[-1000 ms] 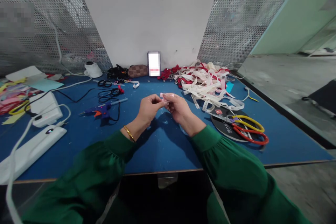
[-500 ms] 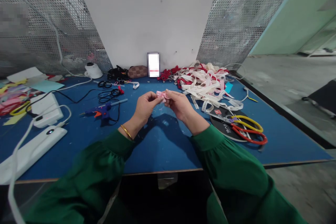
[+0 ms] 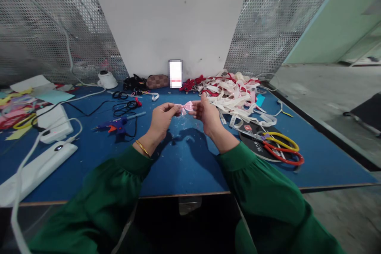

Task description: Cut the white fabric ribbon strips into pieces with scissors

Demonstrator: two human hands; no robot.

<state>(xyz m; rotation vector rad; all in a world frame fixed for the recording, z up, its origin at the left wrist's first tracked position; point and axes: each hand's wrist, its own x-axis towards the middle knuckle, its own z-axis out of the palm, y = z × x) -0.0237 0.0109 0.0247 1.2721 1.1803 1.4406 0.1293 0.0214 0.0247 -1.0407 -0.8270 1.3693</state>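
A small pink ribbon bow (image 3: 187, 106) is held above the middle of the blue table, its loops and a short tail showing. My left hand (image 3: 162, 120) pinches the bow's left side between thumb and fingers. On the other side, my right hand (image 3: 209, 118) has its thumb raised and its fingers apart, with the fingertips close by the bow's right loop; whether they touch it I cannot tell. To the left of my hands lies a blue glue gun (image 3: 116, 126) with an orange trigger.
A heap of white and red ribbons (image 3: 235, 93) lies at back right. Scissors (image 3: 275, 143) with yellow and red handles rest on a black mat (image 3: 253, 149). A phone (image 3: 175, 73) leans on a white board (image 3: 172, 27). Cables and a white power strip (image 3: 53, 123) occupy the left.
My right hand has let its pinch on the bow go and moved slightly right, thumb lifting and fingers spreading. The bow's right loop now shows. My left hand still holds the bow.
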